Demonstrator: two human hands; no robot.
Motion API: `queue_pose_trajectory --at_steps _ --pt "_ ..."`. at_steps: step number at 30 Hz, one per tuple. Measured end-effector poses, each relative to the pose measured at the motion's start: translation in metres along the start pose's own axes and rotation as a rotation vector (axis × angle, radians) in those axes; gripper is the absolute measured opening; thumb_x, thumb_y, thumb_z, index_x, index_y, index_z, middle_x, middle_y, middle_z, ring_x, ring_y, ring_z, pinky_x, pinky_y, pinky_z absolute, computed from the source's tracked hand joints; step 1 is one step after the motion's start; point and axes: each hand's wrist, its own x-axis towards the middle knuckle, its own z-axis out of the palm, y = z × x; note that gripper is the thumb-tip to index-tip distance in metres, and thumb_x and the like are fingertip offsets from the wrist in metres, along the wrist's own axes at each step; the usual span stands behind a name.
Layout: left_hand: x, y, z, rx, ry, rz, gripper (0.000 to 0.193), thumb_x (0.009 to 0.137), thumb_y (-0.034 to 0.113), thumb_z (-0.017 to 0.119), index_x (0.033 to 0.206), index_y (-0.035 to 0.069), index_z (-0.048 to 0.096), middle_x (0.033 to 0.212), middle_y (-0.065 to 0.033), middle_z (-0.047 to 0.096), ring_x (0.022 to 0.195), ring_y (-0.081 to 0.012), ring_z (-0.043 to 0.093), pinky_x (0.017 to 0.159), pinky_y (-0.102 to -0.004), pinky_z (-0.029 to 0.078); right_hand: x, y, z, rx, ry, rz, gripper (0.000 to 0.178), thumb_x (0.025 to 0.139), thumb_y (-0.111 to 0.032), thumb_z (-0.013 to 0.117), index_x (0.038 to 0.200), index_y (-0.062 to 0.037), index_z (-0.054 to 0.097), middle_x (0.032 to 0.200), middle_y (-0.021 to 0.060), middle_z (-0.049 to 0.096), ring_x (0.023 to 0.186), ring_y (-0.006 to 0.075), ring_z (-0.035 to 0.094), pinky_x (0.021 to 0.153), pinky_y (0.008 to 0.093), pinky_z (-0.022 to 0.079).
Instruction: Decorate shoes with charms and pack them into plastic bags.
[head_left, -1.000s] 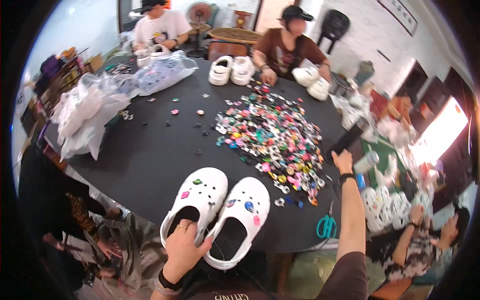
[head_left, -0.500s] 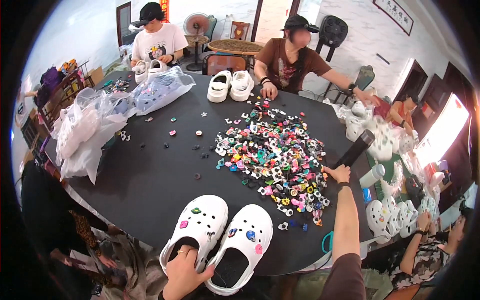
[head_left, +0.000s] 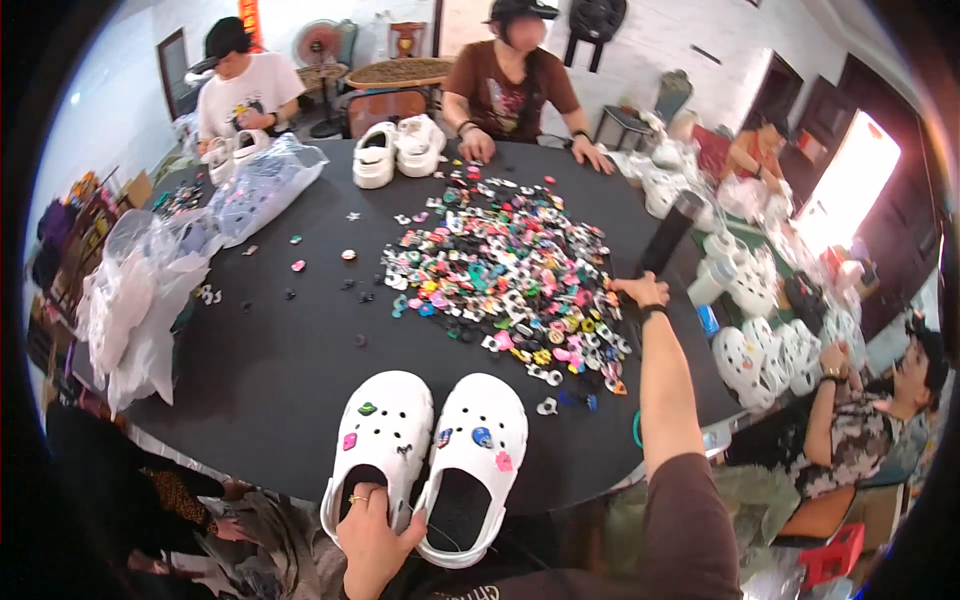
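Across from us, past the pile of charms (head_left: 510, 270), the co-worker in brown (head_left: 513, 85) has pulled back an outstretched arm; that hand (head_left: 592, 157) is now at the table's edge. On the near side of the pile, the wearer's left hand (head_left: 375, 540) grips the left clog (head_left: 385, 430), fingers bunched inside the opening, thumb outside beside the right clog (head_left: 480, 420). The right hand (head_left: 642, 292) reaches to the pile's right edge; I can't tell whether its fingertips pinch anything. Just beyond it, right of the pile, stands a black bottle (head_left: 672, 232). Behind the pile, to its left, sit more white clogs (head_left: 395, 150); well left of it slump plastic bags (head_left: 140, 300).
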Motion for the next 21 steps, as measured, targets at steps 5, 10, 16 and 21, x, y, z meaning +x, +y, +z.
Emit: queue_pose_trajectory --at_steps 5,10,16,21 --pt "0.0 0.001 0.002 0.02 0.0 -0.001 0.046 0.063 0.029 0.073 0.09 -0.004 0.054 0.095 -0.0174 0.054 0.08 -0.0349 0.057 0.062 -0.0416 0.047 0.008 0.008 0.006 0.08 -0.038 0.027 0.104 0.043 -0.048 0.082 0.132 -0.0151 0.04 0.132 0.0229 0.033 0.121 0.0424 0.036 0.1 0.0494 0.032" --pt "-0.001 0.003 -0.001 0.031 0.003 0.008 0.046 0.063 0.029 0.072 0.09 -0.004 0.054 0.096 -0.0175 0.053 0.081 -0.0351 0.057 0.063 -0.0411 0.047 0.005 0.011 0.008 0.044 -0.072 0.044 0.1 0.051 -0.052 0.08 0.134 -0.0134 0.04 0.135 0.0216 0.03 0.124 0.0414 0.033 0.101 0.0496 0.03" --pt "-0.003 0.005 -0.002 0.013 0.022 0.025 0.045 0.066 0.027 0.071 0.093 -0.005 0.053 0.098 -0.0181 0.052 0.083 -0.0362 0.055 0.066 -0.0415 0.046 0.002 0.026 -0.022 0.01 -0.062 -0.074 0.078 0.072 -0.055 0.063 0.131 -0.0079 0.044 0.135 0.0246 0.031 0.124 0.0417 0.034 0.101 0.0479 0.031" --pt "-0.003 0.001 0.003 0.014 0.069 0.106 0.044 0.065 0.026 0.072 0.092 -0.005 0.054 0.095 -0.0177 0.054 0.078 -0.036 0.057 0.063 -0.0401 0.047 -0.054 0.072 -0.085 0.189 0.01 -0.555 0.055 0.085 -0.039 0.055 0.123 0.0011 0.05 0.122 0.0287 0.048 0.114 0.0387 0.047 0.096 0.0409 0.038"
